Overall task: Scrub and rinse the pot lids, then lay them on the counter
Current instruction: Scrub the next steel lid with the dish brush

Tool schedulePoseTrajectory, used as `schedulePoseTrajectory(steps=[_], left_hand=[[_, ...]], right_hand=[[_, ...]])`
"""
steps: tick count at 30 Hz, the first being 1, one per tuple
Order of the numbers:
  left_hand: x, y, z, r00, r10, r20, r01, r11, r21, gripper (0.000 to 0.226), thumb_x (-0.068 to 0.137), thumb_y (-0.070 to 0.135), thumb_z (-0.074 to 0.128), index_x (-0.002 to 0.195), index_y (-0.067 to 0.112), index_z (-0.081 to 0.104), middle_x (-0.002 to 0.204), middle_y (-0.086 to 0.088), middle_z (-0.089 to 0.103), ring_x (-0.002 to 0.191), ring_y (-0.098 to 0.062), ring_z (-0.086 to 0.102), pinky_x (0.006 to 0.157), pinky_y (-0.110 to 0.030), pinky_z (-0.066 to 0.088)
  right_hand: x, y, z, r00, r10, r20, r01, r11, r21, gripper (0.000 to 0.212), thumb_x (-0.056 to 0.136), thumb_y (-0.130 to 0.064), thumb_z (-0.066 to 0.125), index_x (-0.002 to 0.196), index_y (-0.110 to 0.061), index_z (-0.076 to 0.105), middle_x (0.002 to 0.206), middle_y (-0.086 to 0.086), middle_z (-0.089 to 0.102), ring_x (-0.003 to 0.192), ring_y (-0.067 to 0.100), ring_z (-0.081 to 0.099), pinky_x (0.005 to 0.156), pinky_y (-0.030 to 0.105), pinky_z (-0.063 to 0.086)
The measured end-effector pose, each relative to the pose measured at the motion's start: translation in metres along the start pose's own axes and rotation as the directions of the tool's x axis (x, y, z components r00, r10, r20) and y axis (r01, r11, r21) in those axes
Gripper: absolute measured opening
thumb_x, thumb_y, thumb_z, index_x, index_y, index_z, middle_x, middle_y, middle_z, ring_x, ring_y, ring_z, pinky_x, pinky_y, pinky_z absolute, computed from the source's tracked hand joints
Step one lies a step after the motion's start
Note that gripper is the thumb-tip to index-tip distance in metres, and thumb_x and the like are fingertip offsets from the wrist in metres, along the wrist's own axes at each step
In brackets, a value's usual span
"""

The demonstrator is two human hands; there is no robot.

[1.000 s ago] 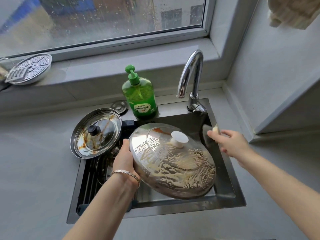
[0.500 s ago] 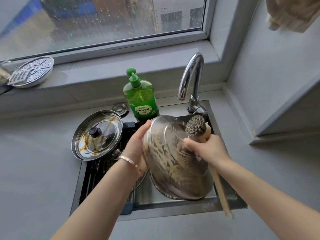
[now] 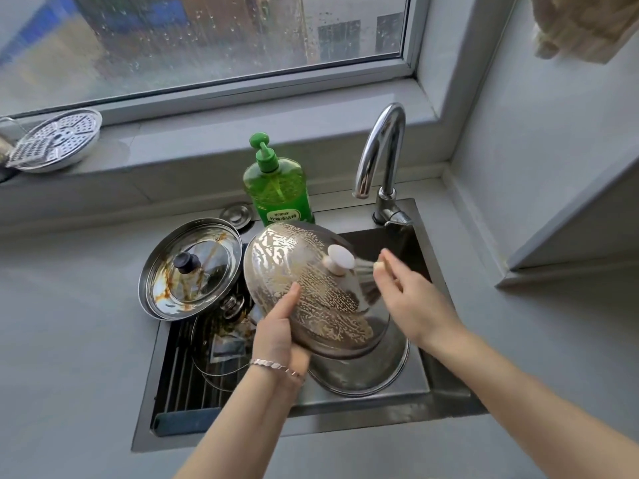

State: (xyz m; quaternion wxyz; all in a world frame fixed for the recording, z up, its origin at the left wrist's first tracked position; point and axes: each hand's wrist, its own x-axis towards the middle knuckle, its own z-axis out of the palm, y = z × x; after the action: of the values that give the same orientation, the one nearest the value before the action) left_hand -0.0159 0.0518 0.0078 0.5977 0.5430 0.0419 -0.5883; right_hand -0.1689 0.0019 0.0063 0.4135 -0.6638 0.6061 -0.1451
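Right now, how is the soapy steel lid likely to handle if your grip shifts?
Probably slippery: suds coat the steel lid, the left hand grips only its edge while the right hand scrubs with a brush. Likely rigid, being domed steel.

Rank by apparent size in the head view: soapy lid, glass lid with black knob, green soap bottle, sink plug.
Largest: soapy lid, though it is held nearer the camera
Then: glass lid
Then: green soap bottle
Smallest: sink plug

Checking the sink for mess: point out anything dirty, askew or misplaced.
The black-knobbed lid straddles the sink at its left rim, half over the counter, streaked with brown residue.
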Motion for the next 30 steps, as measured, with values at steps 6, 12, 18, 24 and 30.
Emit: schedulePoseTrajectory(steps=[6,12,18,24,30], left_hand=[[-0.007,-0.012,0.002,0.995,0.075,-0.066,-0.075,0.997,0.0,0.061,0.061,0.02,0.07,0.118,0.002,0.059,0.107,-0.017,0.068,0.097,-0.034,0.066,0.086,-0.048,0.051],[-0.011,-0.01,0.009,0.987,0.13,-0.099,-0.129,0.992,0.013,0.027,0.082,0.005,0.062,0.109,-0.001,0.062,0.098,-0.017,0.07,0.086,-0.031,0.068,0.079,-0.045,0.054],[-0.017,-0.01,0.009,0.986,0.139,-0.09,-0.136,0.99,0.043,0.022,0.082,0.007,0.064,0.103,0.002,0.062,0.096,-0.014,0.07,0.083,-0.027,0.067,0.077,-0.043,0.053],[-0.007,-0.002,0.005,0.993,0.088,-0.079,-0.09,0.996,-0.02,0.026,0.083,0.021,0.064,0.102,0.004,0.066,0.095,-0.016,0.071,0.081,-0.03,0.069,0.072,-0.042,0.054],[-0.011,0.003,0.014,0.986,0.152,-0.066,-0.155,0.987,-0.035,0.047,0.071,0.027,0.069,0.111,0.003,0.062,0.102,-0.016,0.07,0.088,-0.032,0.068,0.085,-0.052,0.052]], right_hand=[[-0.007,0.003,0.012,0.997,-0.074,0.035,0.068,0.987,0.148,0.046,0.088,-0.035,0.06,0.133,-0.035,0.048,0.1,-0.013,0.056,0.089,0.007,0.053,0.084,0.029,0.045],[-0.015,0.005,0.023,0.998,-0.003,-0.066,0.023,0.952,0.305,0.041,0.08,-0.032,0.07,0.12,-0.024,0.063,0.102,-0.012,0.068,0.087,0.003,0.059,0.086,0.026,0.049],[0.002,0.016,0.013,0.984,0.132,-0.119,-0.088,0.945,0.315,0.041,0.082,-0.033,0.068,0.121,-0.023,0.062,0.104,-0.009,0.069,0.084,-0.001,0.054,0.079,0.021,0.04],[-0.03,-0.006,0.023,0.974,-0.221,-0.053,0.227,0.935,0.271,0.042,0.077,-0.027,0.074,0.117,-0.027,0.064,0.104,-0.023,0.064,0.097,-0.001,0.059,0.09,0.019,0.046],[-0.016,0.0,0.024,0.979,-0.105,-0.174,0.151,0.95,0.274,0.04,0.079,-0.031,0.071,0.118,-0.026,0.064,0.109,-0.008,0.069,0.09,0.01,0.063,0.085,0.029,0.05]])
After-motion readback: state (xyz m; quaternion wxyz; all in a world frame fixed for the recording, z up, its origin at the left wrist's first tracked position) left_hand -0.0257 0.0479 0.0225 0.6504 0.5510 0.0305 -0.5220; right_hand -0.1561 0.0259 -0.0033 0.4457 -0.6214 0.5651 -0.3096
